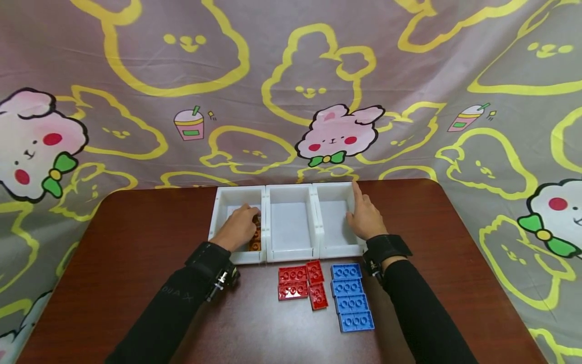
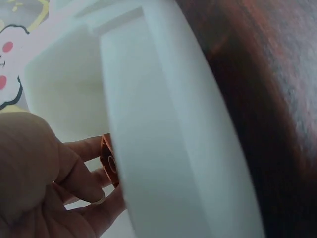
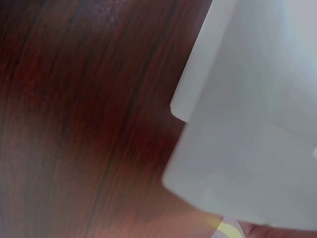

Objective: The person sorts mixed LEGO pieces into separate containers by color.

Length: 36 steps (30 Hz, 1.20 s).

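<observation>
In the head view, reaching down with the left hand (image 1: 237,228) into the leftmost white bin (image 1: 216,215), with fingers curled round an orange brick (image 1: 256,220) near the bin's right-hand wall. Along that same wall, on the wrist side of those fingers, more orange bricks (image 1: 255,245) in a row, partly covered by the hand. With the right hand (image 1: 367,217), touching the outer wall of the rightmost bin (image 1: 334,217), with fingers nearly straight and thumb set apart on the inner side. Between the two hands, the middle bin (image 1: 291,222). Nearer the body than both hands, on the table (image 1: 136,242) between the forearms, four red bricks (image 1: 293,274), two of them tilted. Just left of the right forearm, a column of four blue bricks (image 1: 350,303), hollow undersides up. Beyond both hands, a patterned cloth (image 1: 259,30).

In the left wrist view, gripping the orange brick between thumb and fingers, partly hidden behind the bin wall just beside them; across that wall from the hand, dark table.

In the right wrist view, only white bin walls, table and a sliver of cloth; impossible to tell the right hand's grip from here.
</observation>
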Available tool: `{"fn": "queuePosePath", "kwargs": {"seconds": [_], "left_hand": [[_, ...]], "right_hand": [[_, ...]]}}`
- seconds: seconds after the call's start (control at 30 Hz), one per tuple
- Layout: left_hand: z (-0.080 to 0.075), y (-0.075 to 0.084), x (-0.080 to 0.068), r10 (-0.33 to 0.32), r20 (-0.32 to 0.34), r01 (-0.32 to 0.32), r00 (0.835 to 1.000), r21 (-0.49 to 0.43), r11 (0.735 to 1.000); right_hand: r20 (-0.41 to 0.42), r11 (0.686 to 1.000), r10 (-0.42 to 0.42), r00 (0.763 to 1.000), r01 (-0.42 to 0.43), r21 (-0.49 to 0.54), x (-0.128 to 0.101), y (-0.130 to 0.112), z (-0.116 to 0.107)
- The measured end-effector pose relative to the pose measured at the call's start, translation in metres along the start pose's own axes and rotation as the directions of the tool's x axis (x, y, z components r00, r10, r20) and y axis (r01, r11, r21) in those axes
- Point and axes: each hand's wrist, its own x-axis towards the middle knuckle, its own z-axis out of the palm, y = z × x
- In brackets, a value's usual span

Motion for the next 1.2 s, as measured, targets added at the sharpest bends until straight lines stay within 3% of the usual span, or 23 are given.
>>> {"fn": "queuePosePath", "kwargs": {"seconds": [0.27,0.53,0.63,0.7,0.83,0.87,0.93,1.03,1.2], "left_hand": [[0.001,-0.001,0.001,-0.065,0.045,0.070,0.997,-0.138,0.988],[0.001,-0.002,-0.003,-0.057,0.031,0.061,0.998,-0.132,0.989],[-0.004,0.000,-0.009,-0.031,-0.046,0.025,0.998,-0.123,0.992],[-0.008,0.000,-0.011,-0.001,-0.147,-0.014,0.989,-0.107,0.994],[-0.016,-0.010,-0.013,0.026,-0.346,-0.053,0.938,-0.069,0.996],[-0.018,-0.015,-0.012,0.019,-0.376,-0.040,0.927,-0.050,0.998],[-0.019,-0.024,-0.012,-0.004,-0.393,-0.003,0.919,-0.017,1.000],[-0.018,-0.039,-0.011,-0.040,-0.339,0.047,0.940,0.012,0.999],[-0.017,-0.051,-0.010,-0.048,-0.196,0.035,0.979,-0.069,0.997]], "right_hand": [[-0.009,1.000,-0.012,1.000,0.012,-0.003,0.000,0.001,0.001],[-0.011,1.000,-0.016,1.000,0.016,-0.006,0.001,0.001,0.001],[-0.015,1.000,-0.021,1.000,0.021,-0.005,0.000,0.002,0.001],[-0.021,1.000,-0.025,0.999,0.025,-0.006,0.000,0.002,0.001],[-0.035,0.999,-0.035,0.999,0.035,-0.009,0.001,0.003,0.002],[-0.037,0.999,-0.037,0.999,0.036,-0.010,0.001,0.004,0.002],[-0.038,0.999,-0.040,0.998,0.040,-0.009,0.001,0.004,0.003],[-0.031,0.999,-0.043,0.999,0.043,-0.008,0.001,0.005,0.004],[-0.020,0.999,-0.036,0.999,0.036,-0.002,0.002,0.004,0.004]]}}
